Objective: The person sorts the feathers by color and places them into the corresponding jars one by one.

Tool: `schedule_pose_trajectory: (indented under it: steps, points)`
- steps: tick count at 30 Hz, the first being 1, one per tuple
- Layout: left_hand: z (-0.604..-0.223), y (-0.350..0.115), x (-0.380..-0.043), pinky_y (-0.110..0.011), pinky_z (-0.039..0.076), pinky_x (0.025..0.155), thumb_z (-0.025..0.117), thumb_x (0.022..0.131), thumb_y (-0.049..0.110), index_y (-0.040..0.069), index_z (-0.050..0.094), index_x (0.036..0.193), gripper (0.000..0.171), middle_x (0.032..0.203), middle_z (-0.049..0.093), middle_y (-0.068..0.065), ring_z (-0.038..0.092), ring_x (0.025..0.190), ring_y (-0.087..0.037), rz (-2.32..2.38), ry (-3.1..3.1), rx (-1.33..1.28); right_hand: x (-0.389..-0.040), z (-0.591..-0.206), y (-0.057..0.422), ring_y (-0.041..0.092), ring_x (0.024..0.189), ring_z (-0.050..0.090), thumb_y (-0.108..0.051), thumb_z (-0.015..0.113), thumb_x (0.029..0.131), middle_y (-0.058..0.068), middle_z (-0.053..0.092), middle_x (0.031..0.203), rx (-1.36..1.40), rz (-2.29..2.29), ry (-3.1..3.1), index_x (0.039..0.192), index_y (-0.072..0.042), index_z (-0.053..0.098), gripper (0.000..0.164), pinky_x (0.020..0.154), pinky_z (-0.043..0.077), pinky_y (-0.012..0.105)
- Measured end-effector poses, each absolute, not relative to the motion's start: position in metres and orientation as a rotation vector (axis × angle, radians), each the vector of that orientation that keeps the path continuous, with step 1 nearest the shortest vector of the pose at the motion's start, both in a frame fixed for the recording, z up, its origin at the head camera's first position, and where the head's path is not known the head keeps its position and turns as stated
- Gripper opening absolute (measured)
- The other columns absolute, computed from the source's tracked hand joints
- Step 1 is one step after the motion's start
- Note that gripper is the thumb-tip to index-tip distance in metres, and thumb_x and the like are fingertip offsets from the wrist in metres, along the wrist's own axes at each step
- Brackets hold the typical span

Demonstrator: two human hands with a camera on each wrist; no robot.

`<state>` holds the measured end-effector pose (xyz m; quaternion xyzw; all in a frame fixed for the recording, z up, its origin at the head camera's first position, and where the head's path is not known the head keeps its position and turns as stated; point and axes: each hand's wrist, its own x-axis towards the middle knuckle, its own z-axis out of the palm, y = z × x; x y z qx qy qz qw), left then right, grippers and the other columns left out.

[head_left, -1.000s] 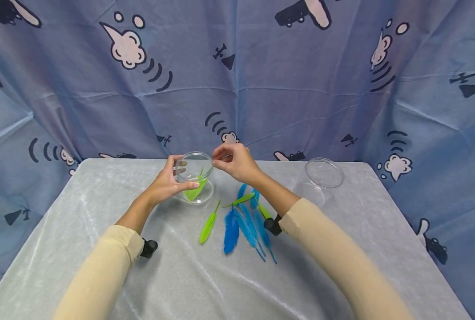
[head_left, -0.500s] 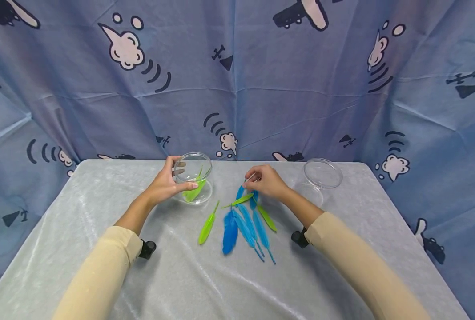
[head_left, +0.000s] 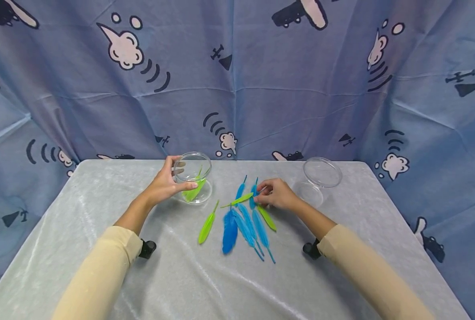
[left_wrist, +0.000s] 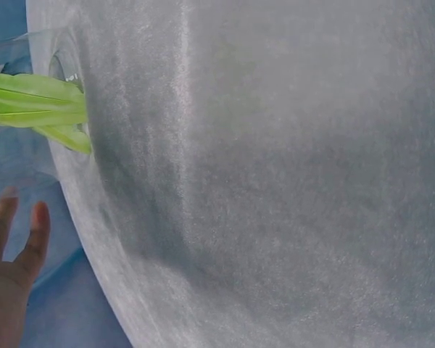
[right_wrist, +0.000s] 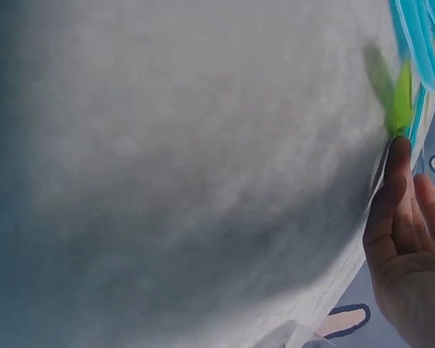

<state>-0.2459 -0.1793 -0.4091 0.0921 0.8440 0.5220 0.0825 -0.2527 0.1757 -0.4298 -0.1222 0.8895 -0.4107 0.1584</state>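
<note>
My left hand (head_left: 164, 183) grips a clear round jar (head_left: 203, 176) at the back left, thumb on the near side and fingers behind it. Inside stand green feathers (left_wrist: 36, 101), leaning against the wall. My right hand (head_left: 278, 194) is over the feather pile, its thumb and index finger pinching the quill end of a green feather (head_left: 267, 219). In the right wrist view that feather (right_wrist: 402, 105) points away from the fingertips, its shadow beside it. Several blue feathers (head_left: 230, 233) lie fanned out close by, and another green feather (head_left: 241, 199) lies across them.
A single green feather (head_left: 207, 228) lies left of the pile. A second clear jar (head_left: 323, 173) stands at the back right, behind my right wrist. The grey cloth-covered table (head_left: 189, 284) ends at a blue patterned curtain (head_left: 237, 80).
My right hand has moved from beside the left jar's rim to the right and nearer, down to the green feather at the pile. The left hand and its jar have stayed put.
</note>
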Motion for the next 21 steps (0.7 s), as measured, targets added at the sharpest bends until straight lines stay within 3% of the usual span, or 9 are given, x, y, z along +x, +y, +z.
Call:
schedule_pose_trajectory:
  steps: [6,13,21]
  points:
    - [-0.409,-0.179,-0.246,-0.056,0.038,0.109,0.082,0.083,0.033,0.012,0.017,0.153,0.098,0.156,0.031,-0.019,0.030,0.143,-0.043,1.563,2.517,0.289,-0.245,-0.433,0.179,0.015,0.072,0.061,-0.014,0.080,0.085,0.006,0.069,0.086,-0.430,-1.105,2.575,0.105,0.001,0.070,0.028,0.061,0.051,0.028]
    - [-0.411,-0.181,-0.247,-0.055,0.038,0.109,0.082,0.084,0.032,0.012,0.017,0.153,0.097,0.156,0.031,-0.018,0.031,0.143,-0.040,1.582,2.509,0.297,-0.238,-0.435,0.178,0.018,0.081,0.064,-0.012,0.084,0.080,0.009,0.069,0.092,-0.474,-1.104,2.605,0.105,0.002,0.070,0.032,0.074,0.053,0.030]
    - [-0.412,-0.179,-0.247,-0.055,0.039,0.109,0.082,0.084,0.032,0.012,0.016,0.153,0.098,0.156,0.030,-0.018,0.030,0.144,-0.040,1.581,2.499,0.300,-0.235,-0.440,0.181,0.018,0.079,0.067,-0.007,0.084,0.078,0.011,0.068,0.092,-0.503,-1.119,2.615,0.105,0.004,0.069,0.034,0.072,0.055,0.031]
